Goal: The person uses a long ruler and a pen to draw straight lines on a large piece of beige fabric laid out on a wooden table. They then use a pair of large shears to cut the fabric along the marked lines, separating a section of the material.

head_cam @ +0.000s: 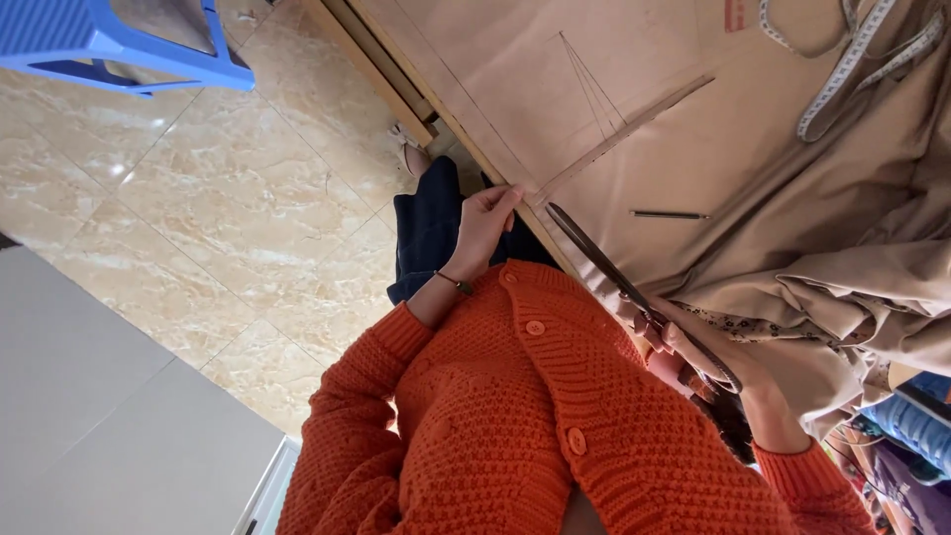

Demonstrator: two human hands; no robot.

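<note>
Your right hand [718, 362] held a pair of long scissors [614, 272], fingers closed through and around the handles near your body. The blades stood slightly parted, with their tips at the near edge of the beige fabric [614, 109] spread on the table [371, 64].

Your left hand [485, 223] pinched the fabric edge just beside the blade tips, thumb and fingers closed on the cloth where a narrow strip [634, 124] was already separated and lay diagonally across the sheet.

Progress, as judged from this view: a cut appeared to have been made along one drawn line, producing that strip. Further chalk lines [589, 84] fanning from a point higher on the fabric looked uncut. Most of the marked work therefore seemed to remain.

Orientation: the long axis of the scissors ran diagonally, from the handles at lower right in your hand to the tips at upper left, pointing toward the table edge and your left hand. The strip ran roughly at an angle to them, rising to the upper right.

Also noted: a measuring tape [852, 59] on the far fabric, a slim dark pencil-like stick [669, 214] lying near the scissors, and a blue plastic stool [119, 40] on the tiled floor [218, 198].
</note>
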